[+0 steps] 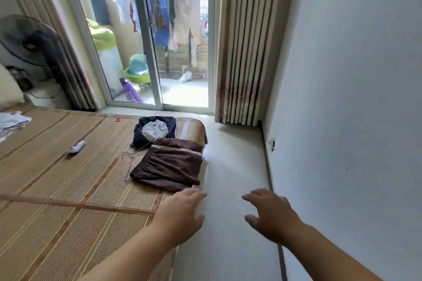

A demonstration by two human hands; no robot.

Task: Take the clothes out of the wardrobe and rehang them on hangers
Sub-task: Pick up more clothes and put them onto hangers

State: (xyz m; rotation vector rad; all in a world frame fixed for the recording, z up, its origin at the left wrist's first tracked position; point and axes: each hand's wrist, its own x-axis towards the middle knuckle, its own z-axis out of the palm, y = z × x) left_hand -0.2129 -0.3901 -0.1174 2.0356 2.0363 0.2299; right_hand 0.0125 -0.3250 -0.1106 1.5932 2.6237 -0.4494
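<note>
A folded brown garment (169, 164) lies near the right edge of the bed mat (68, 178). Behind it sits a dark navy garment (141, 132) with a white piece of cloth (154, 131) on top. Thin wire hangers (130, 159) lie on the mat at the brown garment's left side. My left hand (182, 214) hovers over the bed's edge just below the brown garment, fingers relaxed and empty. My right hand (269, 214) hangs over the floor, fingers spread, holding nothing. No wardrobe is in view.
A white remote-like object (76, 146) and pale clothes (11, 123) lie on the mat. A standing fan (29, 40) is at the left. A glass sliding door (146, 36) shows laundry on a balcony. A striped curtain (246, 48) and a white wall (354, 98) border the floor strip (233, 166).
</note>
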